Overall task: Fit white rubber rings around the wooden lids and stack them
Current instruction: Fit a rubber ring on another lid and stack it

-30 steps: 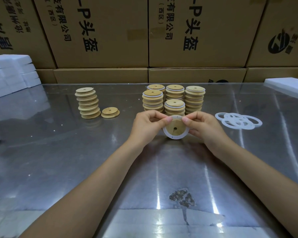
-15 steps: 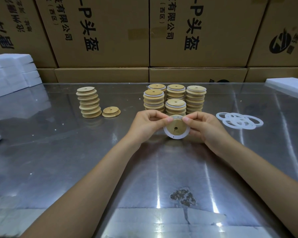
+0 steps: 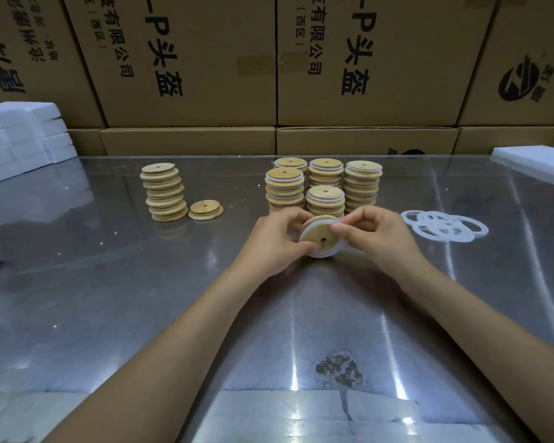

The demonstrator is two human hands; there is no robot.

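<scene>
Both hands hold one round wooden lid (image 3: pixel 321 235) tilted on edge just above the metal table (image 3: pixel 141 298), a white rubber ring (image 3: pixel 305 233) around its rim. My left hand (image 3: pixel 277 239) grips its left side; my right hand (image 3: pixel 373 235) pinches the ring at its upper right edge. Right behind stand several stacks of ringed lids (image 3: pixel 325 187). A stack of bare wooden lids (image 3: pixel 165 193) stands at the left with a pair of lids (image 3: pixel 205 210) beside it. Loose white rings (image 3: pixel 443 226) lie flat to the right.
Cardboard boxes (image 3: pixel 189 59) wall off the table's far edge. White foam blocks (image 3: pixel 23 135) are piled at the far left, another white slab (image 3: pixel 538 158) lies at the far right. A dark rust patch (image 3: pixel 339 369) marks the near table.
The lid has tilted and turned a little between my hands. My right fingers have shifted onto its upper right rim, and my left thumb has slid down to the lower left edge.
</scene>
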